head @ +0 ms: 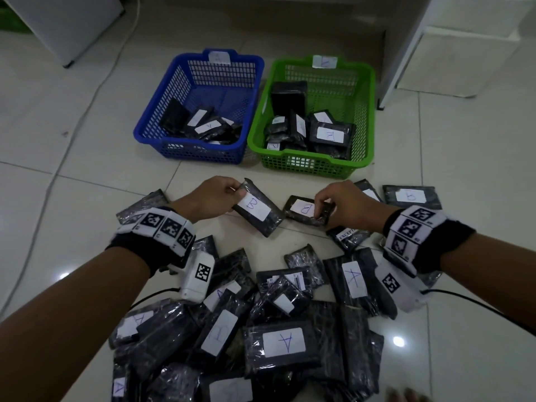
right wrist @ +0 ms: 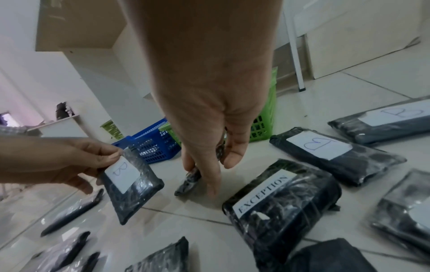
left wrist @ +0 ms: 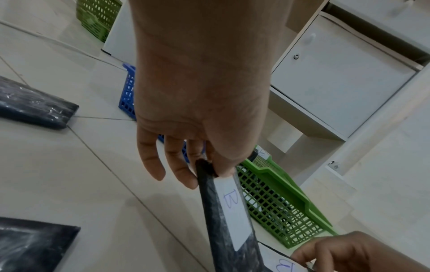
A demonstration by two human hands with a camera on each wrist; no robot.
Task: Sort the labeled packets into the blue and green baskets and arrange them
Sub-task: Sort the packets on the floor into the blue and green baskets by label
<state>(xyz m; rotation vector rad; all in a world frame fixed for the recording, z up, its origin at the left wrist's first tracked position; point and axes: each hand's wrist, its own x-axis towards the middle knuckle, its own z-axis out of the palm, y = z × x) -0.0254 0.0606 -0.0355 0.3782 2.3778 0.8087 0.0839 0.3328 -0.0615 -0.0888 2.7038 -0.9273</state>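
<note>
My left hand [head: 239,190] pinches the top corner of a black wrapped packet labeled B [head: 256,208] and holds it tilted just above the floor; the left wrist view shows the pinch [left wrist: 209,169] on this packet [left wrist: 232,211]. My right hand [head: 323,204] grips a second B packet [head: 304,209] by its edges, low at the floor. In the right wrist view, this packet [right wrist: 188,182] is tilted under the fingers. Beyond them stand the blue basket [head: 200,153] and the green basket [head: 304,163], each holding several packets.
A heap of black packets [head: 261,329] marked A or B covers the floor near me. An EXCEPTION packet [right wrist: 279,198] and two B packets [right wrist: 325,147] lie right of my right hand. White cabinets [head: 464,53] stand behind the baskets. A cable [head: 95,91] crosses the tiles on the left.
</note>
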